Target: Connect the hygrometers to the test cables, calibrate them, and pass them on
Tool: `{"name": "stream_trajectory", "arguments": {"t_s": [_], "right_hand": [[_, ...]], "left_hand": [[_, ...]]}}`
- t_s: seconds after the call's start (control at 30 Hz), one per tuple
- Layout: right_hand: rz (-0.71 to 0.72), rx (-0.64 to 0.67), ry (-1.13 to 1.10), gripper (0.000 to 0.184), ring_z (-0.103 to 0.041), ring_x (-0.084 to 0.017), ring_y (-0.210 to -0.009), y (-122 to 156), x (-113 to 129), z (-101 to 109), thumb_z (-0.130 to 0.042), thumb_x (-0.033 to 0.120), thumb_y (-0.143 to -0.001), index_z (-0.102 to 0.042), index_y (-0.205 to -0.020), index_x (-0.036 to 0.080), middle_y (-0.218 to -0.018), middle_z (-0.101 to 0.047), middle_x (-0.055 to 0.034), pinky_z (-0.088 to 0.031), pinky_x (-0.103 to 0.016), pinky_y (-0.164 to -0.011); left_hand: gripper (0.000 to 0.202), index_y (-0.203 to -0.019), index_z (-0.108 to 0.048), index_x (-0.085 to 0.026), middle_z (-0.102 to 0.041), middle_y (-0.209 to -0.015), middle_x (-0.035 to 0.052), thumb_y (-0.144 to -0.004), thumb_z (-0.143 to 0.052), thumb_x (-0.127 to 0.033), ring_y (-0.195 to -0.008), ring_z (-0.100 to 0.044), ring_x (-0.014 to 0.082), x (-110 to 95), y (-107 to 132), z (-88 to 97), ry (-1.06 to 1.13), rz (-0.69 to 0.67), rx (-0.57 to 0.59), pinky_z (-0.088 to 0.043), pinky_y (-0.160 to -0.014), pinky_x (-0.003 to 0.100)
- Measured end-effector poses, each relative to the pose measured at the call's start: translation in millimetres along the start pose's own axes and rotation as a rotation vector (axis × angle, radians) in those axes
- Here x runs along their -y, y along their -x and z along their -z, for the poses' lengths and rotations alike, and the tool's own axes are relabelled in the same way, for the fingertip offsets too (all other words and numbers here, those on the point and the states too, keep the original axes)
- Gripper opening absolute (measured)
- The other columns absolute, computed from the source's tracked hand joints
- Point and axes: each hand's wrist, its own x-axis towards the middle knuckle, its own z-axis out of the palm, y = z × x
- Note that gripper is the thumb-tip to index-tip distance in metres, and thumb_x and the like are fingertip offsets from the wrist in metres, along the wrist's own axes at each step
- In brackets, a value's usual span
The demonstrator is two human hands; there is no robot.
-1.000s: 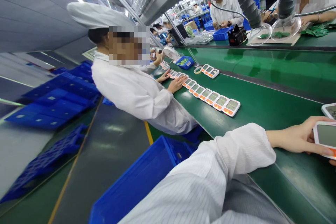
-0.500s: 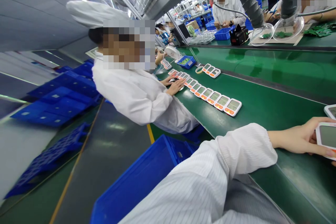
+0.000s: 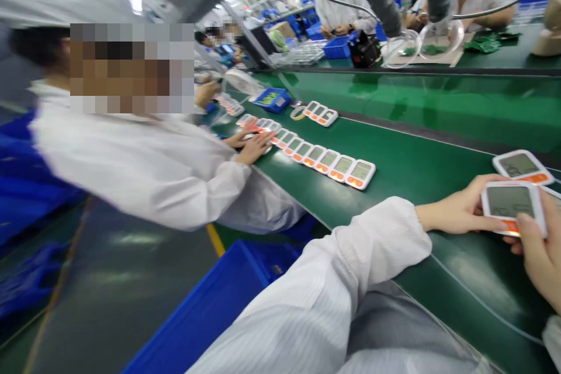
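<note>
A white handheld device with a grey display and orange buttons (image 3: 511,200) is between my two hands at the right side of the head view. My left hand (image 3: 467,204) grips its left edge, thumb along the lower front. My right hand (image 3: 541,251) holds it from the right, the thumb on the front near the orange buttons. Dark digits show faintly on the display. Just behind it, a second device of the same kind (image 3: 521,165) lies on the green bench, and part of another (image 3: 553,194) shows beside my right hand.
A row of similar devices (image 3: 328,160) lies along the green bench (image 3: 407,169). A co-worker in white (image 3: 144,169) sits at left, hands on the row's far end. Beyond are a tape roll (image 3: 298,113) and a small blue bin (image 3: 272,100). A large blue crate (image 3: 210,304) stands below.
The view has swung to the right, so the bench and co-worker appear further left. My right hand and more of the held device have come into view.
</note>
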Motion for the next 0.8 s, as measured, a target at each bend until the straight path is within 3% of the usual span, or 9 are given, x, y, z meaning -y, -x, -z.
{"name": "stream_trajectory", "arguments": {"t_s": [0.07, 0.17, 0.3, 0.47, 0.53, 0.67, 0.8], "right_hand": [[-0.085, 0.005, -0.043, 0.062, -0.069, -0.034, -0.055, 0, 16, 8, -0.039, 0.054, -0.099, -0.044, -0.153, 0.022, -0.062, -0.069, -0.0065, -0.052, -0.042, -0.053], [-0.058, 0.007, -0.145, 0.064, -0.070, -0.032, -0.057, -2, 27, 11, -0.039, 0.052, -0.099, -0.042, -0.154, 0.019, -0.063, -0.068, -0.0057, -0.054, -0.043, -0.057], [-0.026, 0.014, -0.233, 0.063, -0.069, -0.029, -0.056, 0, 29, 11, -0.038, 0.048, -0.100, -0.038, -0.156, 0.018, -0.066, -0.069, -0.0046, -0.057, -0.041, -0.060], [-0.033, 0.019, -0.293, 0.065, -0.071, -0.028, -0.059, 1, 31, 11, -0.039, 0.049, -0.101, -0.035, -0.158, 0.019, -0.078, -0.072, -0.0074, -0.058, -0.043, -0.063], [-0.039, 0.022, -0.302, 0.064, -0.071, -0.028, -0.061, 0, 30, 10, -0.040, 0.048, -0.101, -0.035, -0.158, 0.019, -0.081, -0.073, -0.0078, -0.059, -0.043, -0.064], [-0.052, 0.058, -0.290, 0.060, -0.071, -0.028, -0.060, 0, 29, 6, -0.041, 0.048, -0.101, -0.039, -0.154, 0.020, -0.075, -0.071, -0.0049, -0.058, -0.043, -0.067], [-0.023, 0.065, -0.258, 0.062, -0.071, -0.028, -0.066, -2, 26, -1, -0.045, 0.052, -0.099, -0.041, -0.151, 0.018, -0.087, -0.074, -0.0077, -0.057, -0.043, -0.067]], "left_hand": [[0.095, -0.153, -0.028, -0.024, -0.047, -0.140, 0.0140, -0.075, -0.082, -0.033, -0.131, -0.052, 0.0312, 0, 0, 0.8, -0.001, -0.027, 0.002, -0.046, -0.106, 0.051], [0.087, -0.148, -0.032, -0.026, -0.049, -0.137, 0.0122, -0.077, -0.082, -0.034, -0.124, -0.056, 0.0280, 2, 0, 1.3, 0.022, -0.053, -0.006, -0.048, -0.103, 0.046], [0.085, -0.145, -0.033, -0.028, -0.050, -0.136, 0.0112, -0.077, -0.083, -0.035, -0.118, -0.058, 0.0251, 0, 1, 0.1, 0.068, -0.056, -0.006, -0.052, -0.096, 0.040], [0.089, -0.147, -0.030, -0.030, -0.057, -0.119, 0.0073, -0.077, -0.083, -0.039, -0.087, -0.062, 0.0157, -6, 3, 2.0, 0.043, 0.053, 0.021, -0.053, -0.078, 0.032], [0.087, -0.147, -0.032, -0.029, -0.058, -0.118, 0.0074, -0.077, -0.083, -0.041, -0.086, -0.062, 0.0159, -8, 2, 3.0, 0.037, 0.057, 0.010, -0.053, -0.076, 0.031], [0.066, -0.139, -0.047, -0.022, -0.062, -0.115, 0.0080, -0.084, -0.075, -0.047, -0.091, -0.062, 0.0177, -9, 1, 5.0, -0.050, 0.033, -0.108, -0.052, -0.078, 0.030], [0.044, -0.119, -0.064, -0.014, -0.068, -0.105, 0.0081, -0.087, -0.070, -0.043, -0.088, -0.062, 0.0165, -11, -4, 11.0, -0.179, 0.048, -0.265, -0.050, -0.079, 0.028]]}}
